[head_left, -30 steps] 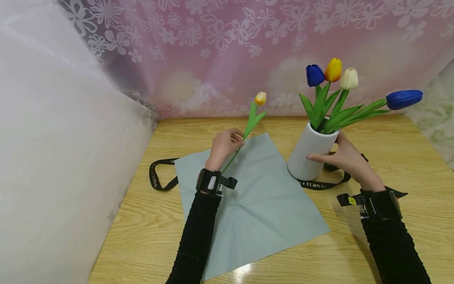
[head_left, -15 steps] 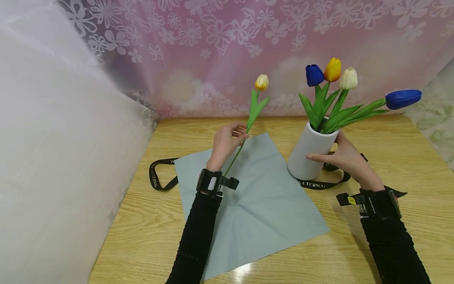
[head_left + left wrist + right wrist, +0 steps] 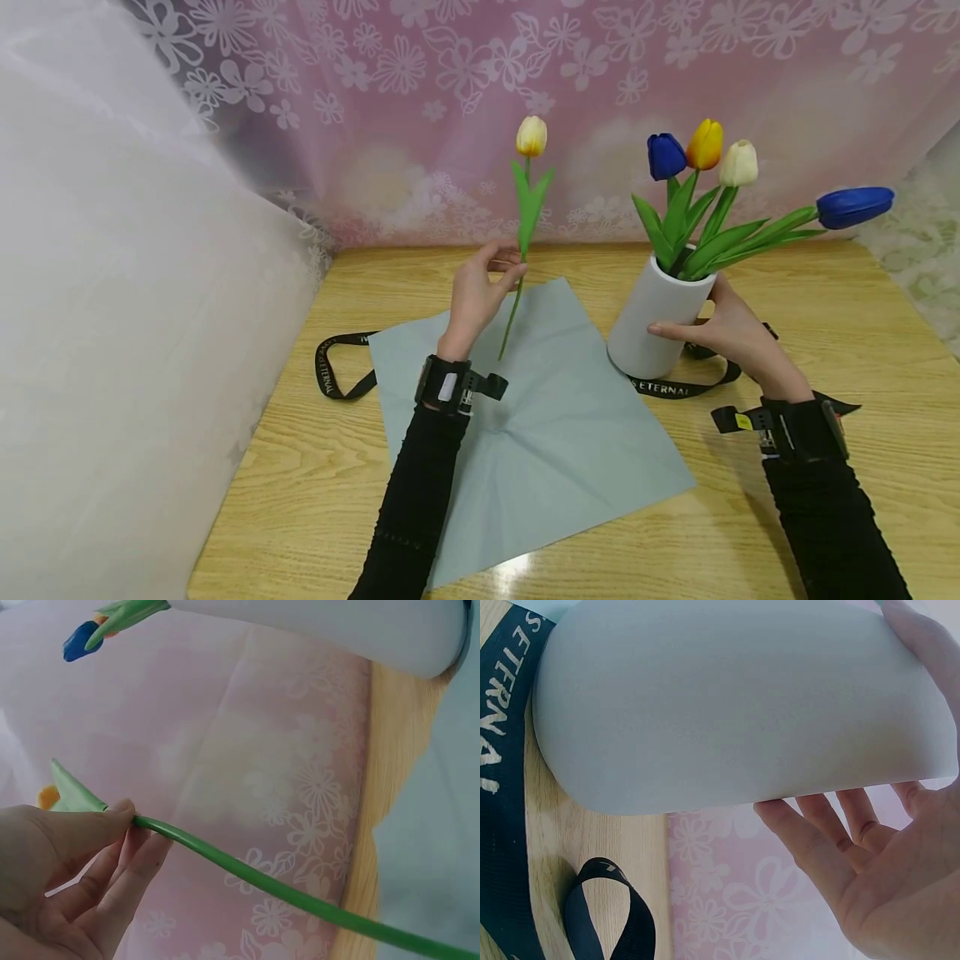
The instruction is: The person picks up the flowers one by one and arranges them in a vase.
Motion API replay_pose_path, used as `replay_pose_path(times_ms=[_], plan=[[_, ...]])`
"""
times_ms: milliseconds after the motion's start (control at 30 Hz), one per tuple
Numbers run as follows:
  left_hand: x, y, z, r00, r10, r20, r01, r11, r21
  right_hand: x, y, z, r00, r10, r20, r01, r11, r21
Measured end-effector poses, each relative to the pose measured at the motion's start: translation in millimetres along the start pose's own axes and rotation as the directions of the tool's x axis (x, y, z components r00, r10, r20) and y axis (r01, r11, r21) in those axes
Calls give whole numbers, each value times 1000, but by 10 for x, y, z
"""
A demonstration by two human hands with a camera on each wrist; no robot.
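Note:
My left hand [image 3: 480, 287] pinches the green stem [image 3: 247, 874] of a single artificial tulip between thumb and fingertips, just below its leaves. This tulip's pale yellow and white bloom [image 3: 531, 136] points up, and its stem end hangs over the grey-blue wrapping sheet [image 3: 570, 442]. On the right, my right hand [image 3: 731, 337] holds a white vase [image 3: 652, 333], thumb across the front and fingers around the far side. In the vase stand two blue tulips [image 3: 855, 207], a yellow-orange tulip [image 3: 705, 145] and a cream tulip [image 3: 738, 163]; one blue one leans far right.
A black ribbon with pale lettering [image 3: 345, 396] loops out left of the sheet, and more of the ribbon [image 3: 502, 750] lies by the vase's base. The wooden table [image 3: 285, 517] ends at a pink floral curtain [image 3: 420, 167] behind. White cloth [image 3: 135, 333] hangs at the left.
My left hand has lifted the pale tulip, which now stands more upright, its bloom higher and slightly left. The right hand and vase have hardly moved.

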State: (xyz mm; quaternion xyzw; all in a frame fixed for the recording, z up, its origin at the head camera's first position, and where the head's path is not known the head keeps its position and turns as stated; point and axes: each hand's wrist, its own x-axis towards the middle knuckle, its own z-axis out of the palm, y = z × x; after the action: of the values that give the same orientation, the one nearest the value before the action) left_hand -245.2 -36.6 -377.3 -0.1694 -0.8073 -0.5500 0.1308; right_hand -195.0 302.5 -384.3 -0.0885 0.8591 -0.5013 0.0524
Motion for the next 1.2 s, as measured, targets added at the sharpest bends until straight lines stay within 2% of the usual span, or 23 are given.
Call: replay_pose_path(times_ms=[467,800,933,1067,1200], plan=[[-25,187,34,999,46,-22,-48,991,-125,-11,-17,-10,1000,0,-2,0,1000,16],[-64,323,60,997,61,-46,-70,968,-240,13,11,-16,1000,13,7,-13,1000,23],[-89,393,99,992,101,-73,-117,954,-278,10,15,-14,1000,8,2,-8,1000,17],[-123,493,148,980,153,-126,-186,929,-320,13,21,-15,1000,5,1,-5,1000,16],[-207,718,154,965,193,-178,-245,904,-350,17,23,-13,1000,12,3,-12,1000,11]])
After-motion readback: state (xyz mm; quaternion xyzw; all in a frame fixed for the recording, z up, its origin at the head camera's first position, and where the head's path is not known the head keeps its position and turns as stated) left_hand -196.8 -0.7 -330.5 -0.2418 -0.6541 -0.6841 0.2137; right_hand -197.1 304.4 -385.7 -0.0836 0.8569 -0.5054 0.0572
